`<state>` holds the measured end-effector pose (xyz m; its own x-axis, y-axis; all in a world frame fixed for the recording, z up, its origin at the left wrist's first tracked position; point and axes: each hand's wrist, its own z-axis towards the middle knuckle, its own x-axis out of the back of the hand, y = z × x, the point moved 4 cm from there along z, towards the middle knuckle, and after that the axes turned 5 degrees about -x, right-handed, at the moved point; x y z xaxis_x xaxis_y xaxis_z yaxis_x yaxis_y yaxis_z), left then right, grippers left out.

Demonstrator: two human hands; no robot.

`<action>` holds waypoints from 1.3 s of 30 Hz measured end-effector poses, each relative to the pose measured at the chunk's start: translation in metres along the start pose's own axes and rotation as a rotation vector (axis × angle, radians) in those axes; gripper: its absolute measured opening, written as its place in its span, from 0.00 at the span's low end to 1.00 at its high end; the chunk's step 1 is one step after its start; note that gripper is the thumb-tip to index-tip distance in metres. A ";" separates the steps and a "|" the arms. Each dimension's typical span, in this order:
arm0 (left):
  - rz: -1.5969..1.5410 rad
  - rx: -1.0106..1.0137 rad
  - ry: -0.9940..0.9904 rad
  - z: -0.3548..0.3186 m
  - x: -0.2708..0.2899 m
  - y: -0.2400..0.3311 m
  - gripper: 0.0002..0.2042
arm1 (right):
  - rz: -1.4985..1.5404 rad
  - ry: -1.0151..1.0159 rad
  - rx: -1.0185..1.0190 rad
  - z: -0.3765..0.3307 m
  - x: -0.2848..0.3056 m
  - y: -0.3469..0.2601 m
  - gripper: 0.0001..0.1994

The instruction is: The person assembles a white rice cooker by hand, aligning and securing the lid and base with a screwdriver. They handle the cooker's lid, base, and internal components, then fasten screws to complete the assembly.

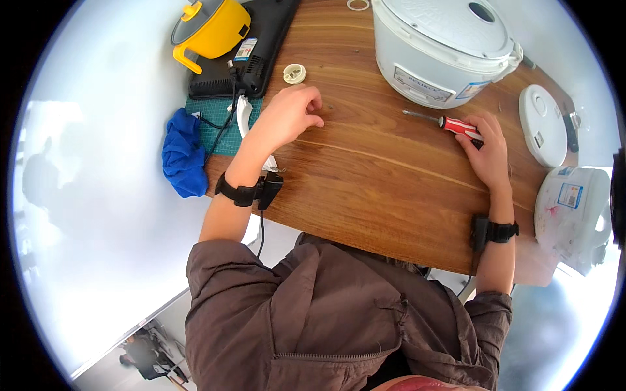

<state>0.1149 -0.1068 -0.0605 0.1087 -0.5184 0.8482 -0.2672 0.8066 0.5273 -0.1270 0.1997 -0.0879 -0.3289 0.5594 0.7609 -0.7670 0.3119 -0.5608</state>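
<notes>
My right hand [488,153] rests at the right of the wooden table [365,189], its fingers around the red and white handle of a screwdriver [451,124]. The screwdriver's metal shaft points left, close to the base of a large white pot-shaped appliance [417,81]. My left hand [290,117] hovers or rests over the table's left part, fingers curled and thumb apart, with nothing visible in it. Just beyond that hand lies a small round cream-coloured part [294,73]. A white curved handle-like piece [244,116] lies beside my left wrist, partly hidden by my forearm.
At the far left a yellow pot [218,32] stands on a black flat appliance [212,85] with a cable. A green cutting mat [214,140] and blue cloth [183,156] lie nearer. On the right are a round white lid [544,124] and a white rounded container [570,215].
</notes>
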 end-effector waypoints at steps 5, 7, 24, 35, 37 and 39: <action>-0.073 0.018 -0.008 -0.002 -0.009 -0.008 0.07 | 0.005 -0.026 -0.085 0.001 -0.001 0.000 0.15; -0.074 0.025 -0.004 -0.004 -0.008 -0.008 0.06 | 0.012 -0.025 -0.083 0.002 -0.003 -0.001 0.15; -0.604 -0.294 0.253 0.026 0.086 0.040 0.04 | 0.282 0.101 0.086 0.014 0.026 -0.051 0.15; -1.368 -0.809 0.396 0.081 0.089 0.150 0.14 | 0.258 0.497 0.312 0.070 0.098 -0.119 0.17; -1.450 -0.840 0.458 0.089 0.084 0.155 0.15 | 0.204 0.538 0.331 0.074 0.108 -0.124 0.18; -1.565 -0.877 0.490 0.093 0.081 0.155 0.13 | 0.140 0.551 0.344 0.077 0.113 -0.130 0.19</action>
<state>-0.0068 -0.0505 0.0847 0.0117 -0.8529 -0.5219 0.8281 -0.2843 0.4831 -0.1070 0.1635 0.0965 -0.1783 0.9162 0.3589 -0.8997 -0.0041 -0.4365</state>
